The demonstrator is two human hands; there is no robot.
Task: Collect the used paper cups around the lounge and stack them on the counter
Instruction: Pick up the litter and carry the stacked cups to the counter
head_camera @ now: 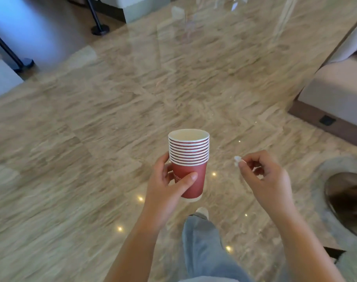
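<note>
1. The stack of red paper cups (191, 159) is upright in mid-air over the marble floor (92, 139); no tabletop shows.
2. Nested paper is probably light with crushable walls, so a gentle hold low on the outer cup suits.
3. The left hand (167, 192) wraps its grip round that outer cup; the right hand (265, 180) pinches a small white scrap (237, 160).
</note>
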